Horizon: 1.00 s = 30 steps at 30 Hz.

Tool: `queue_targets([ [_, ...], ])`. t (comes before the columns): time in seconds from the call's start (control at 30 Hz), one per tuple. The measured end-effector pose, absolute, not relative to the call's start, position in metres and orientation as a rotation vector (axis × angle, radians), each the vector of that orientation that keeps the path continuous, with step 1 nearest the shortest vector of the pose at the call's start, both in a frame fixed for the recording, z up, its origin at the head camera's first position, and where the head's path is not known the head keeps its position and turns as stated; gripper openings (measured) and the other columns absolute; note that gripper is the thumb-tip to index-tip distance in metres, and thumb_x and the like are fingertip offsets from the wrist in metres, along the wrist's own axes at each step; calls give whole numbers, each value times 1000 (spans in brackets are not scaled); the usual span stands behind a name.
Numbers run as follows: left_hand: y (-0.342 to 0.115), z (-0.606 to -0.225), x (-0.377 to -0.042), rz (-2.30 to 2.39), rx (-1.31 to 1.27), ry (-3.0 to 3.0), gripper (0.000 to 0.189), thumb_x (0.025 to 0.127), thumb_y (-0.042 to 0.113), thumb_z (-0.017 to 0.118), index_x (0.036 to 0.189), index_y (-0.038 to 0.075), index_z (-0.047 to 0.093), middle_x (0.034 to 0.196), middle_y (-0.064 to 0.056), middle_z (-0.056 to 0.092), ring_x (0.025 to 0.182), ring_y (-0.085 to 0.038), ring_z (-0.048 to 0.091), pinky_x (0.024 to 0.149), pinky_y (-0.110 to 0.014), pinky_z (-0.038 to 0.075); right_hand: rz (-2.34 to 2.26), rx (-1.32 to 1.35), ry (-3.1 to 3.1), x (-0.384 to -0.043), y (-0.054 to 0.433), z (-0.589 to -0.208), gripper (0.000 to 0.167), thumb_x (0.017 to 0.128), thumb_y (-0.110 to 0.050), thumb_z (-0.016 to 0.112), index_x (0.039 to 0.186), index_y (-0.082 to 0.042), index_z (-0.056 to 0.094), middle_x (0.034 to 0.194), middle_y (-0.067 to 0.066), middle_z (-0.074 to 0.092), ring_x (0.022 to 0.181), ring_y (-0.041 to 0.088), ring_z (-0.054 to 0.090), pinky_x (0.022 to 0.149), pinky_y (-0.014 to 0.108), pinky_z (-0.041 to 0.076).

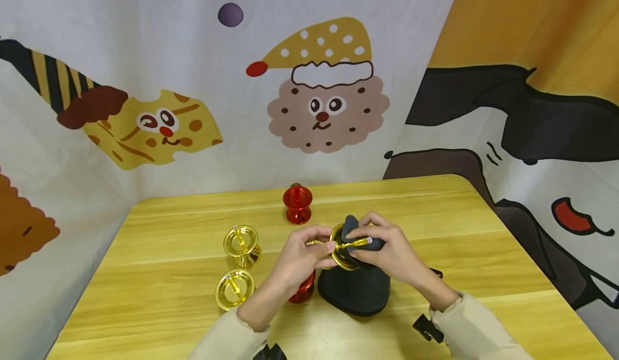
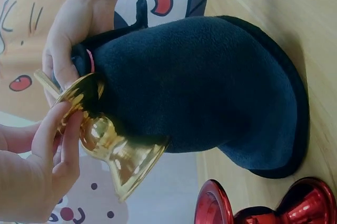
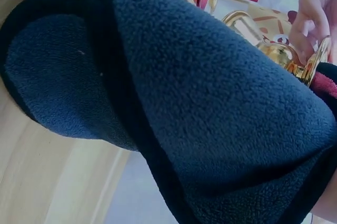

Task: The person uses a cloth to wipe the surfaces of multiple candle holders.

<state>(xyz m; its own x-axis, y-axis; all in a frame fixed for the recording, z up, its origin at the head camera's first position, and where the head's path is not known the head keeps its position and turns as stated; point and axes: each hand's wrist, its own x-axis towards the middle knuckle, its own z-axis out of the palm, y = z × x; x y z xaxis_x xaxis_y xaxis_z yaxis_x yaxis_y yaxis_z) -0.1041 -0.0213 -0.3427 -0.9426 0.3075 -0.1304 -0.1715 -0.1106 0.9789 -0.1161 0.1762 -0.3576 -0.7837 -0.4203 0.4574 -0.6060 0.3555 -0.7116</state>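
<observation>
My left hand grips a shiny gold candle holder by its dish rim, tilted so that its spike points toward the right hand. In my right hand is a dark blue fleecy cloth, bunched between the fingers against the dish. The cloth's lower part hangs down in a wide fold, as the left wrist view shows. Most of the right hand is hidden behind the cloth in the right wrist view. Below the left hand stands a red candle holder, partly covered by hand and cloth.
Two more gold candle holders, one farther back and one nearer, stand upright left of my left forearm. Another red candle holder is near the back edge of the wooden table. A curtain printed with cartoons hangs behind.
</observation>
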Motion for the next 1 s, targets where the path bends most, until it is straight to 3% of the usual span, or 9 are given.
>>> queue_targets([
  [0.2, -19, -343, -105, 2116, 92, 1830, 27, 86, -3, 59, 112, -11, 55, 98, -16, 52, 75, -17, 61, 69, -30, 56, 1411, 954, -2426, -117, 182, -353, 25, 69, 1, 77, 93, -6, 70, 89, -1, 52, 80, 13, 51, 65, 22, 47],
  [0.53, -15, -342, -102, 2185, 101, 1688, 30, 85, -3, 60, 111, -15, 52, 94, -17, 55, 78, -16, 60, 75, -29, 54, 1404, 926, -2482, -117, 190, -341, 23, 71, -1, 76, 93, -6, 71, 85, -2, 50, 77, 12, 48, 59, 23, 45],
  [0.73, -14, -348, -102, 2217, 107, 1658, 32, 81, -11, 59, 111, -17, 51, 96, -19, 55, 77, -17, 60, 76, -30, 54, 1433, 869, -2517, -117, 192, -342, 24, 71, -3, 77, 94, -6, 71, 86, -1, 51, 77, 12, 49, 59, 23, 48],
  [1.0, -14, -352, -109, 2198, 76, 1731, 31, 81, -10, 61, 110, -15, 54, 96, -19, 56, 76, -18, 62, 74, -31, 55, 1444, 857, -2493, -120, 198, -330, 25, 72, -3, 76, 95, -6, 71, 87, 0, 53, 79, 12, 49, 61, 23, 47],
])
